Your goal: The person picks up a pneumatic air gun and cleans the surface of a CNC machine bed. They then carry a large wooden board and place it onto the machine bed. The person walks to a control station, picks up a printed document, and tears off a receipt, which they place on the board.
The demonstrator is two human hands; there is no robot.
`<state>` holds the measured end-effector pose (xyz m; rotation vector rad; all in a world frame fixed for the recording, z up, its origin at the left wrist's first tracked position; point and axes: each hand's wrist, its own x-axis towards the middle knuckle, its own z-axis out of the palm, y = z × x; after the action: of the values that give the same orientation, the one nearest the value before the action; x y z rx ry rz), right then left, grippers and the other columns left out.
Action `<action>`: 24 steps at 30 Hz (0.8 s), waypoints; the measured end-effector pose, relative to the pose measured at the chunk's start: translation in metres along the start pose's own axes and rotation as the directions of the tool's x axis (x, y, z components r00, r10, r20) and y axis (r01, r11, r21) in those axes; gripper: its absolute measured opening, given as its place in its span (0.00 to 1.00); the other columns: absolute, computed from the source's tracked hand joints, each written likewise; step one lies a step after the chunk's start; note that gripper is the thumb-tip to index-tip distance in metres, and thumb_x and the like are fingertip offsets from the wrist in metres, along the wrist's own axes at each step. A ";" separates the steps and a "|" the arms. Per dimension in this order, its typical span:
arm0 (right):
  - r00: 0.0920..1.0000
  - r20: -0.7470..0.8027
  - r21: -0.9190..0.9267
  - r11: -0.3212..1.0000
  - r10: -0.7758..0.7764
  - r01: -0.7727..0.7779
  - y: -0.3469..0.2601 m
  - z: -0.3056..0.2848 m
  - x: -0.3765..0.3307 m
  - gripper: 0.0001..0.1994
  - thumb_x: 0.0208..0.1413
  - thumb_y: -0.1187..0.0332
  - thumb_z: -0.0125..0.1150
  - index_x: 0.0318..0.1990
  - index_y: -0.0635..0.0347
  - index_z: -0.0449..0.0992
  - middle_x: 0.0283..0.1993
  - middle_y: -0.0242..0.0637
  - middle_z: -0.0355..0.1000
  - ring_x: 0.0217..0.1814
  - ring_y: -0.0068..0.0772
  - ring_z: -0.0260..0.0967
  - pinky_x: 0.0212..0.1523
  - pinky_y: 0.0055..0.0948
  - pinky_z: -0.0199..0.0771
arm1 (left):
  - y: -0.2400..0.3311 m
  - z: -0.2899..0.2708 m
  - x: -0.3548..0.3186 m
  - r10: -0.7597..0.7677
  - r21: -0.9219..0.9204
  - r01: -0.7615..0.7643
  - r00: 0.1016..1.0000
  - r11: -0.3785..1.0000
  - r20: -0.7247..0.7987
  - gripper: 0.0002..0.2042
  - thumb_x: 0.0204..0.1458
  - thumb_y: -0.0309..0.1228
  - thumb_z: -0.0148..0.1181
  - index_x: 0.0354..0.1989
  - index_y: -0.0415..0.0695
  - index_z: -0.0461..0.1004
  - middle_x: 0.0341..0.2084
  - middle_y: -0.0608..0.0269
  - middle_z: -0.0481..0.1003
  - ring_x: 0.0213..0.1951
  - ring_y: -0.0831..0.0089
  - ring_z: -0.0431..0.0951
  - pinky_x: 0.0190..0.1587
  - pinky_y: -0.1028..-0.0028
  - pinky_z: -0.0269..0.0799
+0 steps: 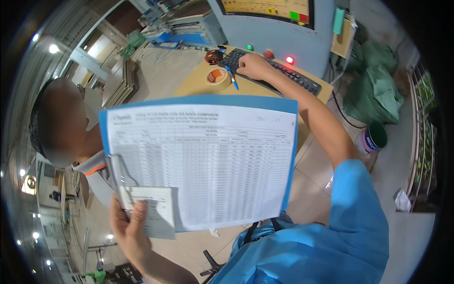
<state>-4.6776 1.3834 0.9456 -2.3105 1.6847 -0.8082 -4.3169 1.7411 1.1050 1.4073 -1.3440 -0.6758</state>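
Note:
My left hand (pixel 131 233) grips the lower left corner of a blue clipboard (pixel 198 100), thumb on top. A large printed table sheet (pixel 222 184) lies on it, and a small paper slip (pixel 161 208) sits under my thumb by the metal clip (pixel 118 170). My right arm reaches forward, and my right hand (pixel 255 66) rests on a black keyboard (pixel 302 81) with its fingers curled and partly hidden. Left of the keyboard are a tape roll (pixel 218 78), a blue pen (pixel 232 78) and an orange and black tape measure (pixel 213 57).
The keyboard stands on a wooden shelf (pixel 189 85) below a monitor (pixel 269 10). Red and green lights (pixel 290 60) glow behind it. Another person (pixel 61 123) stands close on the left. Green sacks (pixel 373 94) and a bucket (pixel 375 137) stand right. Machinery (pixel 184 28) is further off.

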 end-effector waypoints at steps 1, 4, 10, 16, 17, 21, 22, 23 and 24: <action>0.985 -0.170 0.101 0.994 -0.025 0.043 -0.009 -0.020 -0.029 0.18 0.58 0.56 0.65 0.39 0.66 0.81 0.38 0.50 0.81 0.35 0.50 0.78 0.36 0.40 0.77 | -0.014 0.002 -0.006 0.013 -0.063 -0.010 0.999 0.998 0.046 0.13 0.59 0.28 0.65 0.48 0.35 0.73 0.39 0.62 0.80 0.39 0.79 0.75 0.48 0.78 0.68; 0.930 -0.034 0.828 0.531 0.367 -0.179 -0.040 -0.083 -0.169 0.25 0.65 0.46 0.54 0.44 0.63 0.80 0.39 0.41 0.80 0.37 0.32 0.77 0.39 0.35 0.76 | -0.054 0.013 -0.025 -0.002 -0.253 0.068 0.968 0.965 0.251 0.12 0.59 0.27 0.64 0.48 0.36 0.73 0.39 0.61 0.79 0.40 0.80 0.74 0.49 0.79 0.67; 0.709 -0.024 0.999 -0.009 0.705 0.043 -0.138 -0.095 -0.475 0.26 0.72 0.50 0.44 0.62 0.63 0.69 0.48 0.44 0.79 0.42 0.26 0.78 0.47 0.22 0.74 | -0.107 0.079 -0.066 0.002 -0.399 0.267 0.829 0.877 0.560 0.11 0.62 0.27 0.62 0.49 0.36 0.72 0.40 0.62 0.77 0.40 0.80 0.74 0.49 0.78 0.68; 0.308 -0.307 0.948 0.318 0.901 0.015 -0.228 -0.073 -0.601 0.21 0.62 0.72 0.59 0.63 0.66 0.68 0.45 0.42 0.78 0.43 0.24 0.77 0.45 0.23 0.75 | -0.128 0.145 -0.133 0.142 -0.234 0.053 0.661 0.971 0.737 0.30 0.61 0.32 0.64 0.64 0.29 0.57 0.52 0.49 0.71 0.51 0.68 0.72 0.58 0.70 0.66; 0.272 -0.331 0.941 0.336 0.904 0.028 -0.238 -0.076 -0.614 0.21 0.62 0.72 0.59 0.63 0.66 0.69 0.44 0.42 0.78 0.42 0.25 0.77 0.45 0.23 0.75 | -0.130 0.155 -0.147 0.216 -0.228 -0.070 0.658 0.971 0.721 0.35 0.60 0.34 0.65 0.67 0.29 0.53 0.53 0.47 0.69 0.52 0.65 0.72 0.59 0.68 0.66; 0.160 -0.348 0.928 0.364 0.924 -0.084 -0.257 -0.075 -0.646 0.21 0.63 0.73 0.58 0.63 0.66 0.69 0.43 0.41 0.78 0.41 0.25 0.76 0.44 0.23 0.74 | -0.136 0.189 -0.182 0.223 -0.078 -0.274 0.550 0.959 0.805 0.53 0.50 0.43 0.74 0.74 0.31 0.42 0.62 0.32 0.60 0.64 0.46 0.65 0.66 0.59 0.62; 0.152 -0.347 0.930 0.361 0.925 -0.073 -0.257 -0.074 -0.650 0.21 0.63 0.72 0.58 0.63 0.66 0.69 0.42 0.41 0.78 0.41 0.24 0.75 0.44 0.23 0.73 | -0.137 0.198 -0.188 0.195 -0.008 -0.333 0.530 0.943 0.825 0.54 0.49 0.43 0.75 0.74 0.31 0.43 0.63 0.31 0.59 0.67 0.45 0.62 0.67 0.58 0.60; 0.149 -0.352 0.930 0.364 0.924 -0.060 -0.255 -0.073 -0.654 0.20 0.63 0.72 0.58 0.62 0.65 0.70 0.42 0.40 0.78 0.41 0.24 0.75 0.44 0.23 0.73 | -0.138 0.209 -0.193 0.161 0.036 -0.349 0.519 0.937 0.839 0.56 0.47 0.48 0.75 0.74 0.30 0.43 0.65 0.27 0.57 0.67 0.40 0.62 0.67 0.56 0.61; 0.149 -0.357 0.929 0.367 0.922 -0.048 -0.252 -0.071 -0.657 0.20 0.63 0.72 0.58 0.62 0.65 0.70 0.41 0.40 0.78 0.41 0.24 0.75 0.44 0.23 0.73 | -0.140 0.216 -0.198 0.152 0.040 -0.359 0.491 0.933 0.858 0.56 0.47 0.49 0.75 0.74 0.30 0.43 0.64 0.27 0.57 0.67 0.39 0.62 0.67 0.55 0.61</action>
<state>-4.6466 2.0887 0.9026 -0.2773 1.6619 -2.2147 -4.5037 1.8442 0.8607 0.9706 -2.4262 -1.1104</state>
